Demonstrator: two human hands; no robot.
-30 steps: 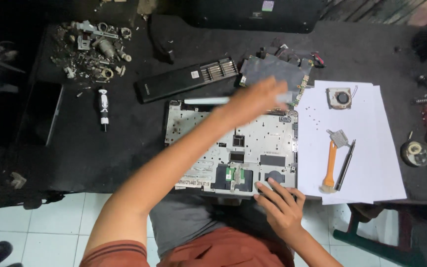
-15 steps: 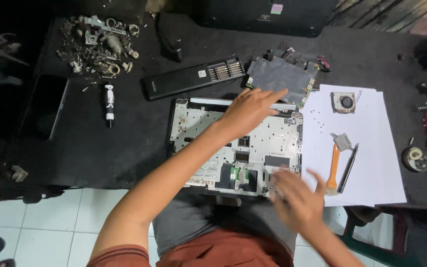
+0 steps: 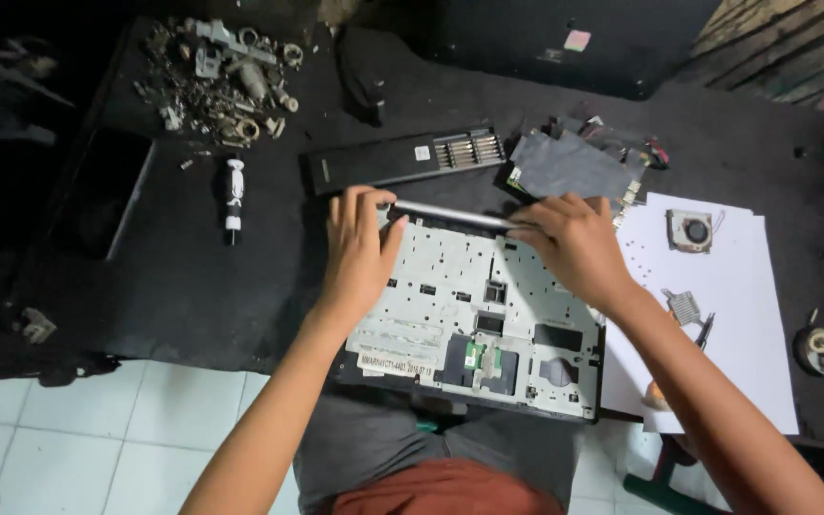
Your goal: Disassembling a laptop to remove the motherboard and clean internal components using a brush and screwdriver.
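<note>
An opened laptop base (image 3: 474,319), silver-grey inside with dark cut-outs, lies at the near edge of a black table (image 3: 193,277). My left hand (image 3: 357,250) rests on its far left corner, fingers curled over the back edge. My right hand (image 3: 572,246) grips the far right corner. Between the two hands a silver hinge bar (image 3: 450,214) runs along the back edge.
A black screwdriver-bit case (image 3: 402,159) and a dark flat part (image 3: 569,164) lie behind the laptop. A white paper sheet (image 3: 717,315) on the right carries a small fan (image 3: 690,230), tiny screws and tools. A pile of metal scrap (image 3: 226,72) and a small driver (image 3: 233,198) sit left.
My left hand slid from the back right of the laptop to its far left corner. My right hand rose from the near edge to the far right corner.
</note>
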